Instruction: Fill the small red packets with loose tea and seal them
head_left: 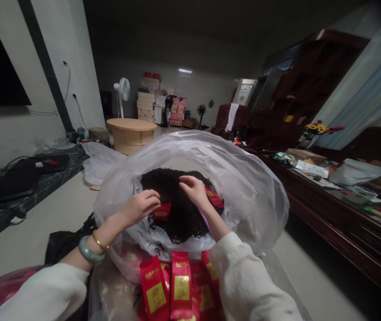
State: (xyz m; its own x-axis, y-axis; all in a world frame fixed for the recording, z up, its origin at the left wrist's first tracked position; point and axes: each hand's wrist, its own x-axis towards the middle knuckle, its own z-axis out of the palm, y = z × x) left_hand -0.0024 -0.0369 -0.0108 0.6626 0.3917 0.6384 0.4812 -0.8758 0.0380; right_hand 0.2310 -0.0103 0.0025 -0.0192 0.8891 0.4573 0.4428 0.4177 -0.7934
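Observation:
A large translucent plastic bag [250,191] stands wide open before me, holding a heap of dark, thin, dry shreds that look like tea leaves [180,218]. At the bag's left side, my left hand [144,206] is closed at the edge of a small red packet [162,212]. My right hand [194,191] hovers over the heap with bent fingertips drawn together; whatever they pinch, if anything, is too small to make out. Another red packet [214,198] lies inside, beyond my right wrist. Nearest me, several red packets with yellow labels [181,287] stand upright, partly covered by my right sleeve.
A round wooden table [132,125] and a white fan [122,90] are behind the bag. Stacked boxes [146,106] line the back wall. A long dark-wood cabinet [337,214] with clutter on top runs along the right; a dark stone ledge [53,178] is at left.

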